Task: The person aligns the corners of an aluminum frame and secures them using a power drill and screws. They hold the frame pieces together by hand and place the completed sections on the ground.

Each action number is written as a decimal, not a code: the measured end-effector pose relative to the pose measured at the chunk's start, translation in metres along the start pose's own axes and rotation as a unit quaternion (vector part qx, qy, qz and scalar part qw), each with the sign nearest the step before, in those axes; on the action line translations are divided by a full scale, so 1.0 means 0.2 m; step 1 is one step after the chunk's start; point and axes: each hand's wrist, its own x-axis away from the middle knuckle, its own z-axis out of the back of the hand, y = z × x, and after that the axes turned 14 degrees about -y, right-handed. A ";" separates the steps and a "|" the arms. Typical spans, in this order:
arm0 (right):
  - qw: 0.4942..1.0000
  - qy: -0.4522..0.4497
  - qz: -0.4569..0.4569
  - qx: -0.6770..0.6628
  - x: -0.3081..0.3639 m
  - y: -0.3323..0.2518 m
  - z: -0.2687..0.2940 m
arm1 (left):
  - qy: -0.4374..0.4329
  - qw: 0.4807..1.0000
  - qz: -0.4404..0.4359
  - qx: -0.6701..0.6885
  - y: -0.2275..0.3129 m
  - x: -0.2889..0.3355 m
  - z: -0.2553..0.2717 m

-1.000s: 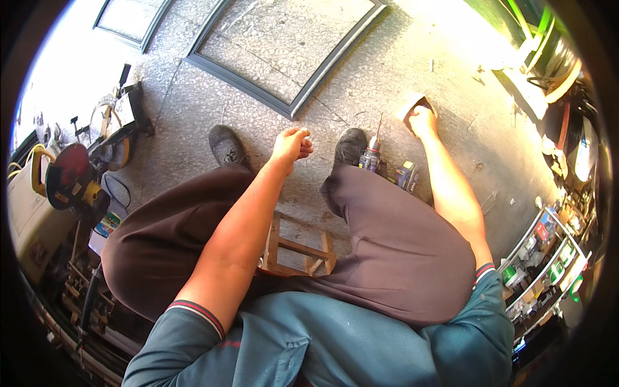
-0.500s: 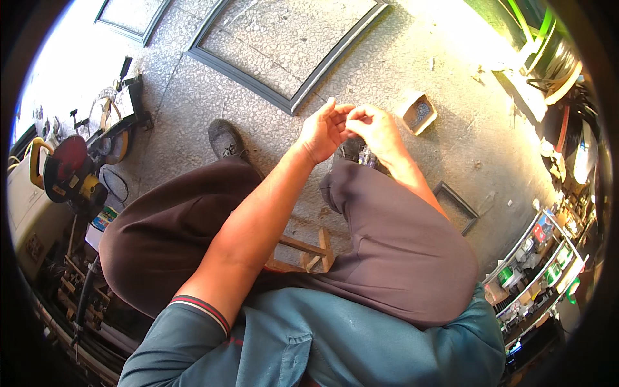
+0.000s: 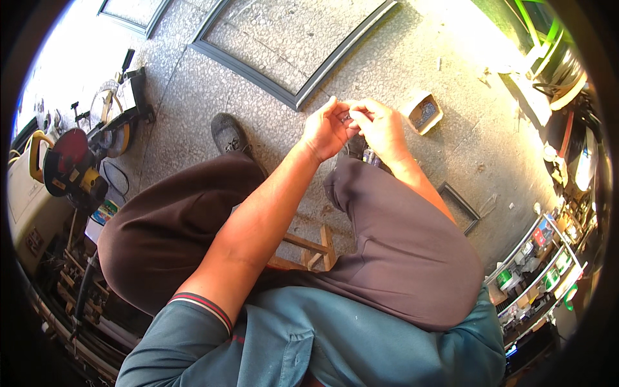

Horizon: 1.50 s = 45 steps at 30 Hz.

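Over the floor ahead of the knees: two bare hands meet at the fingertips.
Left hand (image 3: 324, 134): one, palm turned inward, fingers loosely curled toward the right; I cannot tell whether they close on anything.
Right hand (image 3: 383, 133): one, thumb and forefinger drawn together, pointing left; anything between them is too small to tell.
Box (image 3: 411, 108): one, just beyond the right hand on the floor, mouth upward, small dark bits inside, too many to count; its long axis is unclear.
Frames: three, lying on the floor. The large frame (image 3: 248, 75) points one corner toward the hands; its far end is cut off. Another frame (image 3: 132, 24) is at upper left; a small frame (image 3: 465, 205) beside the right knee slants away to the left.
Shoes: two, the left shoe (image 3: 228, 134) clear, the right mostly hidden.
Stool (image 3: 307, 244): one, wooden, partly visible between the legs.
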 end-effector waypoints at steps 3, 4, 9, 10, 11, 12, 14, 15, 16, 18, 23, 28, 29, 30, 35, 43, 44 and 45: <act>1.000 0.012 -0.011 -0.008 0.01 -0.07 0.02 | 0.018 0.999 0.014 -0.030 0.01 0.01 -0.08; 1.000 0.017 0.011 0.006 0.01 -0.05 0.02 | 0.027 0.999 0.021 -0.041 0.02 0.01 -0.11; 0.975 0.028 0.112 0.191 0.02 -0.01 0.02 | 0.058 0.995 0.048 -0.064 0.01 0.01 -0.03; 0.975 0.019 0.115 0.190 0.03 -0.03 0.03 | 0.062 0.994 0.051 -0.077 0.01 0.02 -0.04; 0.975 0.009 0.119 0.189 0.03 -0.03 0.03 | 0.065 0.992 0.053 -0.090 0.01 0.03 -0.06; 0.982 0.036 0.090 0.160 0.04 -0.03 0.04 | 0.069 0.991 0.056 -0.102 0.01 0.03 -0.07; 0.991 0.086 0.036 0.098 0.07 0.02 0.07 | 0.098 0.987 0.066 -0.106 0.03 0.05 -0.02; 0.983 0.129 0.073 0.111 0.07 0.11 0.09 | 0.113 0.985 0.071 -0.108 0.04 0.06 0.02; 0.970 0.165 0.078 0.158 0.10 0.20 0.12 | 0.123 0.983 0.070 -0.114 0.05 0.07 0.03; 0.950 0.188 0.036 0.249 0.21 0.39 0.12 | 0.143 0.979 0.066 -0.126 0.08 0.10 0.05; 0.934 0.139 -0.109 0.312 0.62 1.08 0.01 | 0.159 0.970 0.072 -0.170 0.08 0.16 0.17; 0.936 0.130 -0.120 0.306 0.61 1.00 -0.03 | 0.203 0.961 0.048 -0.183 0.15 0.25 0.24; 0.936 0.130 -0.118 0.305 0.61 0.97 -0.03 | 0.207 0.960 0.044 -0.186 0.17 0.26 0.26; 0.937 0.130 -0.115 0.304 0.61 0.94 -0.03 | 0.212 0.958 0.039 -0.188 0.18 0.26 0.28; 0.944 0.129 -0.096 0.290 0.61 0.81 -0.01 | 0.218 0.956 0.031 -0.196 0.21 0.28 0.31; 0.976 0.075 -0.058 0.198 0.52 0.48 0.05 | 0.200 0.966 0.000 -0.166 0.30 0.29 0.33; 0.982 0.052 -0.059 0.171 0.49 0.44 0.07 | 0.195 0.966 -0.002 -0.168 0.31 0.29 0.34; 0.987 0.030 -0.061 0.144 0.47 0.40 0.08 | 0.191 0.967 -0.004 -0.171 0.32 0.29 0.34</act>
